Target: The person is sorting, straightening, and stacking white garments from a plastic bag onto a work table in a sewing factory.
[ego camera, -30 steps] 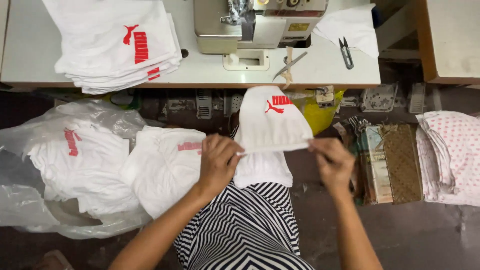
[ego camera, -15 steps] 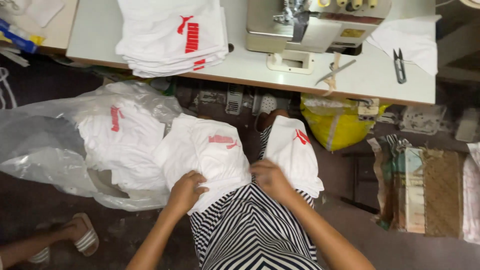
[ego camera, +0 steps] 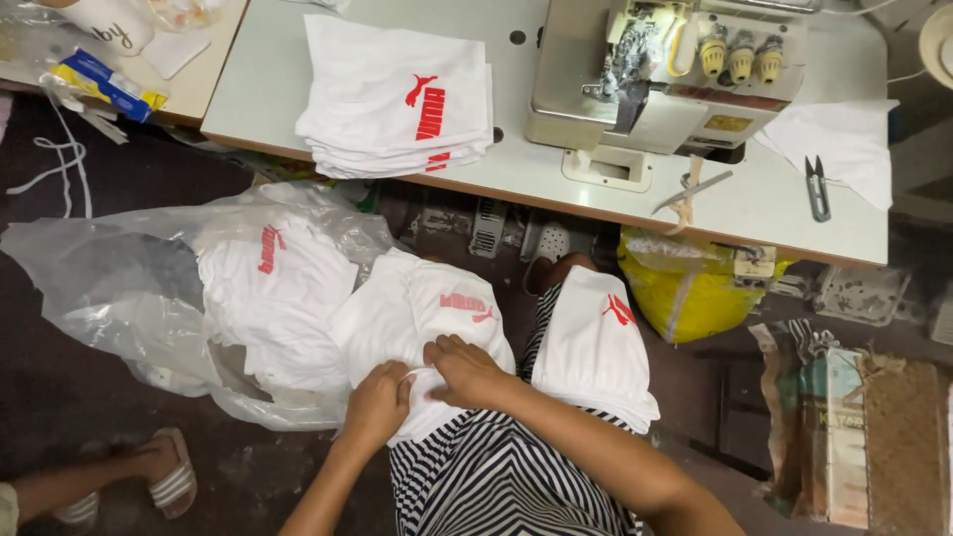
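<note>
Garment workshop: sewing machine (ego camera: pixel 665 84), stacked white pieces (ego camera: pixel 397 99).

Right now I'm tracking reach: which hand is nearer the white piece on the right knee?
Right. The right hand lies just beside the white piece; the left hand sits farther off.

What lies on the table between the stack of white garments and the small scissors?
In the head view, the sewing machine stands between the garment stack and the scissors.

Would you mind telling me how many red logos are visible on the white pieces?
5: two on the table stack, one in the plastic bag, one on the pile under the hands, one on the lap piece. Others may be hidden.
</note>
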